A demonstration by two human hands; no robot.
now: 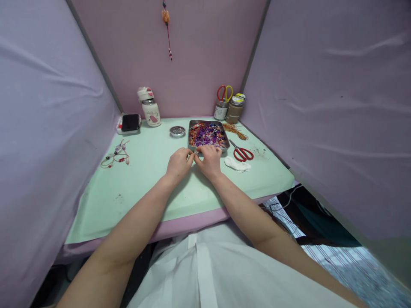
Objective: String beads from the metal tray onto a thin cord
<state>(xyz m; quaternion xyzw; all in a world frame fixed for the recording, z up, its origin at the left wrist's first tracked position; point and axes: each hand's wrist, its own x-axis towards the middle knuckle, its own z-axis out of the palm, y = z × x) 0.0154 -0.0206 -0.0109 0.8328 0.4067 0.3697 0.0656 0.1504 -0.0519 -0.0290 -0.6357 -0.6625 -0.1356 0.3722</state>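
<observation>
— White apron (205, 273) fills the foreground. What carries the scene?
— A green-topped table (135, 201), boxed in by lilac cloth walls. Two bare forearms cross its near edge toward the middle.
— And the hands?
— Left hand (179, 164) and right hand (210, 161) meet fingertip to fingertip, fingers curled narrow. Whatever sits between the tips is too small to tell.
— Where is the tray?
— The steel tray (207, 122) of beads (207, 134) lies just beyond the knuckles, toward the far edge. The right hand is nearer, touching its near rim; the left sits just off its near-left corner.
— Anything else?
— Red scissors (243, 153) and a white wad (236, 164) lie right of the tray, and a round tin (177, 131) lies to its left.
</observation>
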